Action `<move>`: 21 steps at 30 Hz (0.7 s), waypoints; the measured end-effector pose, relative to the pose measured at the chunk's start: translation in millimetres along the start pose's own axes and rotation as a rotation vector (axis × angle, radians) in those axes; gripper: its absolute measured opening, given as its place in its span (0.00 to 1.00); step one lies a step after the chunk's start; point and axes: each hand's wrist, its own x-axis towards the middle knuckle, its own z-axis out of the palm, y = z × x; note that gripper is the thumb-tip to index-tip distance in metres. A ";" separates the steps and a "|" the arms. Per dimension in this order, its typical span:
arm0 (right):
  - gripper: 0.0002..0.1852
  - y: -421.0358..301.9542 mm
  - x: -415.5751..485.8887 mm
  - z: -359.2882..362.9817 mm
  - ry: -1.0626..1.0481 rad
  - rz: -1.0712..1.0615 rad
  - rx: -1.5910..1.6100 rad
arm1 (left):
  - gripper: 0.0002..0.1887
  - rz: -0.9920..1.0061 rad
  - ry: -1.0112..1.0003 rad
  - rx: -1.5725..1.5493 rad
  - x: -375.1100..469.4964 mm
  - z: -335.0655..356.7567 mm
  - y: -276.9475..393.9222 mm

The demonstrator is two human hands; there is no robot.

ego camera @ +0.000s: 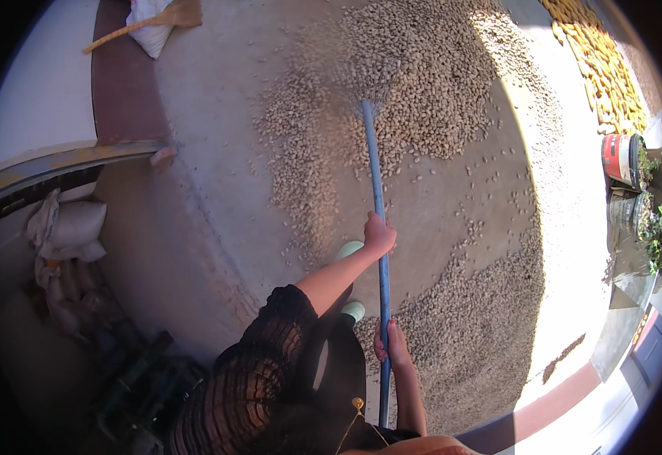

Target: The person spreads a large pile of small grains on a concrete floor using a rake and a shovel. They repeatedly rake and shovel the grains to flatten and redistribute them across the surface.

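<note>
Both of my hands grip the blue pole of a rake (pixel 374 165). Farther along the pole is my left hand (pixel 380 233), its fingers wrapped around it. My right hand (pixel 392 344) holds the pole nearer my body, close to its lower end. The rake's head (pixel 375 85), with thin fanned tines, rests in a broad spread of what look like peanuts in their shells (pixel 439 74). Blur hides some of the tines and the nuts to their left. Another bed of nuts (pixel 473 330) lies to my right, partly behind my right forearm.
My pale green shoes (pixel 353 310) stand on the concrete floor (pixel 422 199). Corn cobs (pixel 603 68) lie at the upper right, above a red-and-white bucket (pixel 620 159) with a plant. At left are a broom (pixel 154 21), a white sack (pixel 152 40) and more sacks (pixel 78 224) inside a doorway.
</note>
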 end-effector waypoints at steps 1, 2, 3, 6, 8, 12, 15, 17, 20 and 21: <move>0.25 12.6 -11.9 -4.2 0.021 0.023 -0.020 | 0.13 -0.014 -0.015 -0.003 -14.0 1.4 -10.3; 0.26 25.3 -22.4 -6.3 0.097 0.019 -0.085 | 0.13 -0.027 -0.031 -0.007 -28.3 2.6 -20.4; 0.27 36.2 -32.4 -4.8 0.175 0.013 -0.149 | 0.13 -0.069 -0.070 -0.033 -43.3 4.1 -30.2; 0.27 60.9 -62.2 -5.2 0.363 0.012 -0.419 | 0.13 -0.174 -0.151 -0.116 -77.2 7.3 -64.4; 0.26 74.1 -80.3 -11.0 0.409 0.027 -0.506 | 0.12 -0.230 -0.159 -0.187 -89.4 12.7 -84.7; 0.25 83.4 -69.7 -28.8 0.365 -0.002 -0.454 | 0.12 -0.146 -0.137 -0.188 -98.3 5.5 -73.5; 0.23 16.0 -20.0 -1.5 0.284 -0.082 -0.434 | 0.12 -0.027 -0.090 -0.206 -47.7 -14.5 -10.4; 0.20 -29.2 39.3 8.0 0.202 -0.122 -0.448 | 0.12 0.069 0.001 -0.250 15.6 -32.5 42.9; 0.17 -138.4 115.5 69.0 0.071 -0.140 -0.303 | 0.13 0.204 0.105 -0.233 111.8 -68.7 117.5; 0.18 -167.1 134.2 79.7 0.051 -0.153 -0.317 | 0.15 0.210 0.114 -0.150 120.3 -71.7 146.5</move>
